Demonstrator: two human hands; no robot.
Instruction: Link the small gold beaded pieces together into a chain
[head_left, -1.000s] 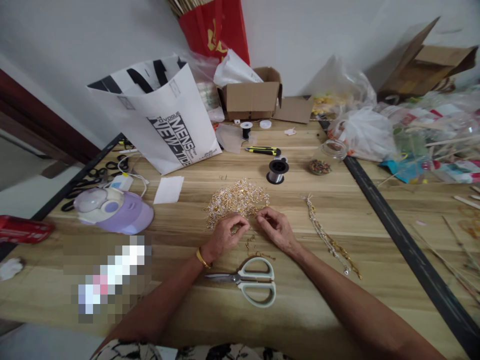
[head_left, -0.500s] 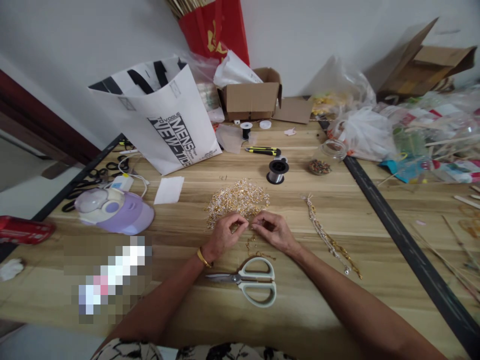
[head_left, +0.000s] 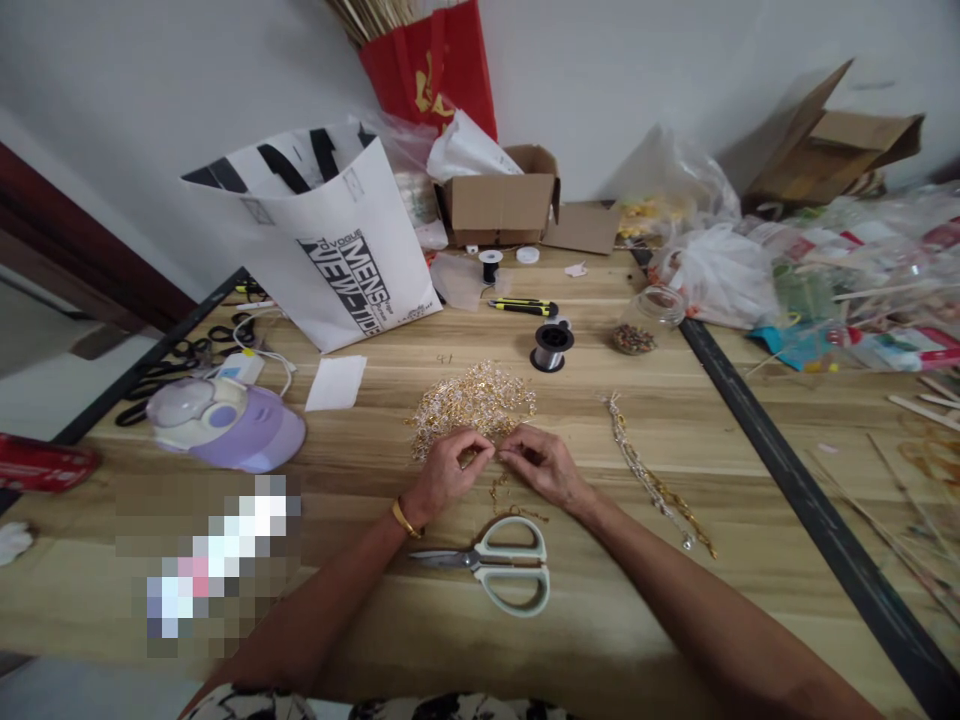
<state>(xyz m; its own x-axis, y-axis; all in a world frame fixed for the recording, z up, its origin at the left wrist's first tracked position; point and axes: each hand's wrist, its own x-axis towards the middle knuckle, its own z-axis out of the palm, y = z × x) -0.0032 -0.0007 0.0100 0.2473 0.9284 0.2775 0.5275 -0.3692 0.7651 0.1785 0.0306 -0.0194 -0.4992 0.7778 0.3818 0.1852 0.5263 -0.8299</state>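
My left hand and my right hand meet fingertip to fingertip, each closed in a pinch. What the left fingers hold is too small to make out. Below the right fingertips a thin gold chain trails down onto the table; the pinched point itself is hidden. Just beyond both hands lies a pile of gold and clear beads. Scissors with pale handles rest on the near side, between my forearms. To the right of my right hand, silver and gold chains lie stretched out.
A spool of wire, a yellow-black utility knife and a glass jar stand or lie farther back. At left are a purple-lidded container and a white bag. Plastic bags crowd the right.
The view has shifted slightly, so the surroundings sit a little differently. Both hands keep their pinch at nearly the same place over the pile's near edge.
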